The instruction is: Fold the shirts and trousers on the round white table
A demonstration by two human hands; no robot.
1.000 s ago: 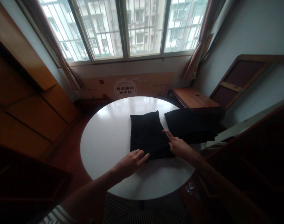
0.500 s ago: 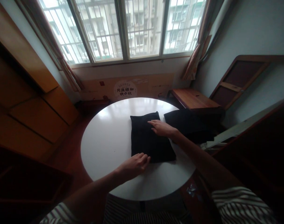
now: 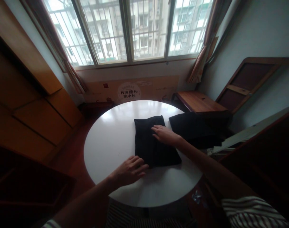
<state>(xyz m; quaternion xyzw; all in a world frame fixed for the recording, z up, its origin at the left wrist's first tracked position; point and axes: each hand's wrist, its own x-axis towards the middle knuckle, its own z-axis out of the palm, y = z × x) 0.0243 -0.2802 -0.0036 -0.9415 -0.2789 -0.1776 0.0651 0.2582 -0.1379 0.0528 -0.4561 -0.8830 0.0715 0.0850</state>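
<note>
Since the picture of a second ago, the right hand (image 3: 165, 133) has been brought from the right edge of the folded, roughly rectangular black cloth (image 3: 145, 144) onto its upper middle, and the fingers of the left hand (image 3: 128, 170) have been loosened and spread at the near edge. By the right hand, the cloth is covered with a flattened palm and extended fingers; nothing is seen pinched in that grip. In the left grip, the fingers are slackly bent and parted, with nothing seen held; whether the cloth is touched by their tips cannot be told. The folded cloth is laid flat on the glossy white rounded surface (image 3: 106, 142), right of its middle. Beside it, a second piece of black cloth (image 3: 193, 128) is spread across the right rim, a narrow white gap being left between their far ends.
</note>
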